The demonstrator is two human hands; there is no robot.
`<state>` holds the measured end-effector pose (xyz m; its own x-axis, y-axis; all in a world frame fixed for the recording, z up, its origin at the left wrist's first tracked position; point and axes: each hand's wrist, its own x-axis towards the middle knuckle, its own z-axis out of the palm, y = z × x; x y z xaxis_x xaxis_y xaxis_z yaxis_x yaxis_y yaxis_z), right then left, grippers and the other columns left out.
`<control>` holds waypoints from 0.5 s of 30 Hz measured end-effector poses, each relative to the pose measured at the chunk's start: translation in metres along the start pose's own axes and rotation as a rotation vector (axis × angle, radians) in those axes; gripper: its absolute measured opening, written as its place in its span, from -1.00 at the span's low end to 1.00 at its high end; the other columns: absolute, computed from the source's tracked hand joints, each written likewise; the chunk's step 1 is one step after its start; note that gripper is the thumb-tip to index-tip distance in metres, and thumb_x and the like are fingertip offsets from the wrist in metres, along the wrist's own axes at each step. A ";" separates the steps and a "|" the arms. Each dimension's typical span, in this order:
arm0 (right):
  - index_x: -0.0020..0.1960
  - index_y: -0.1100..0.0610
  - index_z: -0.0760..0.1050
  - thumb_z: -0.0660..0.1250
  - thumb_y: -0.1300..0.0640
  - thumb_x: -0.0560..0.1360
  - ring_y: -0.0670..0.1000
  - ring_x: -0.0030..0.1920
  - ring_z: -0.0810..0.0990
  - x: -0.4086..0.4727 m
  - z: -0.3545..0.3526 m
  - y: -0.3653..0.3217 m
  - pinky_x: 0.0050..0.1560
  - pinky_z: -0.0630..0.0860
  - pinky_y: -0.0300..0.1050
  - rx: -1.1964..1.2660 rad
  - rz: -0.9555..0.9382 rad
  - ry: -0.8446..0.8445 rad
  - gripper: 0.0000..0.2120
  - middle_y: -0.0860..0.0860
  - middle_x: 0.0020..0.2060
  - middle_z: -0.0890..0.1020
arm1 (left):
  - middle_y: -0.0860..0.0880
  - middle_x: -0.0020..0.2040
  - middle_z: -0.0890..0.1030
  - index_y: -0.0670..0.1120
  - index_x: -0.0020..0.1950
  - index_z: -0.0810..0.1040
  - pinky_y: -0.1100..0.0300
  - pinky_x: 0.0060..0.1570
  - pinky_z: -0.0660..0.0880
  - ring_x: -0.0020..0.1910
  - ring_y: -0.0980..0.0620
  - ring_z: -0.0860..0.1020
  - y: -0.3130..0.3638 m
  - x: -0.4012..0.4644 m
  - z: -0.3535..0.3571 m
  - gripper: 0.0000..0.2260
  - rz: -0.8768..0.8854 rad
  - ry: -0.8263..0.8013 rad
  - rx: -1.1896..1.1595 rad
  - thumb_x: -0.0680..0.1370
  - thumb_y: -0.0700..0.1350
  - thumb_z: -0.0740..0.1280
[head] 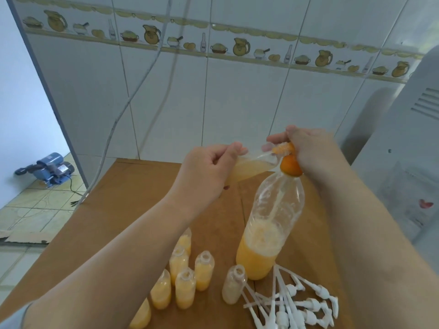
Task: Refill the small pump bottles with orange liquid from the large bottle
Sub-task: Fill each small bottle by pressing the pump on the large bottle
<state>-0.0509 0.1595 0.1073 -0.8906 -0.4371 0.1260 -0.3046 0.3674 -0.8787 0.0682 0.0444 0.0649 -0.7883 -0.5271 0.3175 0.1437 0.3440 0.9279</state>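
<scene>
A large clear bottle [266, 233] stands upright on the brown table [123, 200], about a third full of orange liquid, with an orange fitting [291, 166] on its neck. A second clear bottle [251, 166] with pale orange liquid lies tilted, its mouth at that fitting, and a thin stream runs down inside the upright bottle. My left hand [209, 172] grips the tilted bottle's base. My right hand [306, 150] holds its neck end against the fitting. Several open small bottles [185, 281] filled with orange stand in front; another small bottle [234, 286] looks pale and nearly empty.
A pile of white pump heads [297, 305] lies at the front right of the table. A white appliance [403, 162] stands close on the right, the tiled wall behind. A cable [118, 115] hangs at the left, and a blue pump [47, 168] sits on the floor.
</scene>
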 end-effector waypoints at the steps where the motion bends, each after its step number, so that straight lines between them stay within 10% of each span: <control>1: -0.09 0.11 0.64 0.05 0.03 0.63 0.08 -0.11 0.63 0.000 0.000 -0.001 -0.05 0.53 -0.08 -0.002 0.006 -0.006 -0.59 0.05 -0.14 0.71 | -0.41 -0.16 0.55 0.02 0.04 0.64 0.41 -0.50 0.38 -0.40 0.01 0.47 0.000 0.000 -0.001 -0.74 -0.006 -0.004 -0.002 0.60 0.07 0.19; 9: -0.06 0.09 0.62 0.03 0.03 0.64 -0.33 -0.46 0.53 -0.007 -0.013 -0.008 -0.30 0.35 -0.27 -0.040 -0.050 -0.030 -0.61 -0.09 -0.28 0.64 | -0.27 -0.24 0.61 -0.04 0.05 0.66 0.38 -0.50 0.38 -0.44 0.11 0.48 0.010 -0.001 -0.004 -0.72 0.049 -0.004 -0.006 0.59 0.04 0.20; 15: -0.14 0.12 0.65 0.04 0.05 0.64 -0.15 -0.39 0.54 -0.003 -0.007 -0.002 -0.37 0.41 -0.30 -0.025 0.038 0.021 -0.57 -0.02 -0.31 0.66 | -0.04 -0.31 0.59 0.06 -0.04 0.62 0.42 -0.47 0.39 -0.41 0.17 0.50 0.004 -0.005 0.001 -0.80 0.061 -0.060 0.028 0.50 0.11 0.26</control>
<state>-0.0500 0.1658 0.1119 -0.9084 -0.4054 0.1022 -0.2785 0.4044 -0.8711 0.0721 0.0491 0.0666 -0.8134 -0.4571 0.3598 0.1764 0.3955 0.9013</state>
